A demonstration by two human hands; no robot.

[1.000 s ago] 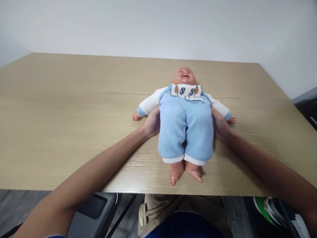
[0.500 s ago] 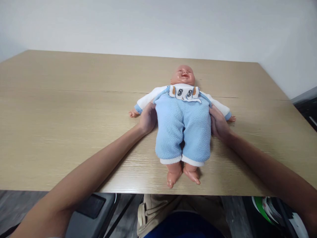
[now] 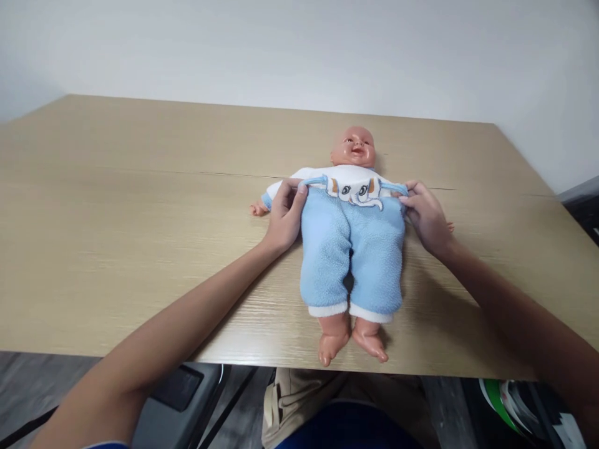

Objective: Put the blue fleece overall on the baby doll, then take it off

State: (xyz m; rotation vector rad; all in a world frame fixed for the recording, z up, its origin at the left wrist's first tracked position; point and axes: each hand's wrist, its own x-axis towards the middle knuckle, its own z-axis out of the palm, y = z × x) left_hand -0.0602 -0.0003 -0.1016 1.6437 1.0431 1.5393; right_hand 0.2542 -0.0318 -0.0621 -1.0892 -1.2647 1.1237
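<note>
A baby doll (image 3: pixel 353 148) lies on its back on the table, head away from me and bare feet near the front edge. It wears a white long-sleeved top and light blue fleece overalls (image 3: pixel 327 249) with an elephant patch on the bib. My left hand (image 3: pixel 286 215) pinches the blue strap at the left side of the bib. At the right side, my right hand (image 3: pixel 427 215) grips the other strap between thumb and fingers. The straps are drawn out sideways from the bib. My right hand hides most of the doll's arm on that side.
The wooden table (image 3: pixel 140 249) has a seam across it and meets a white wall (image 3: pixel 281 50) behind. Below its front edge are a grey seat with a dark phone-like object (image 3: pixel 178 388) at left and a green-and-white round item (image 3: pixel 496 402) at right.
Both hands have moved from the sides of the overalls up to the straps, pulling them outward. The bib has come slightly down from the doll's chin.
</note>
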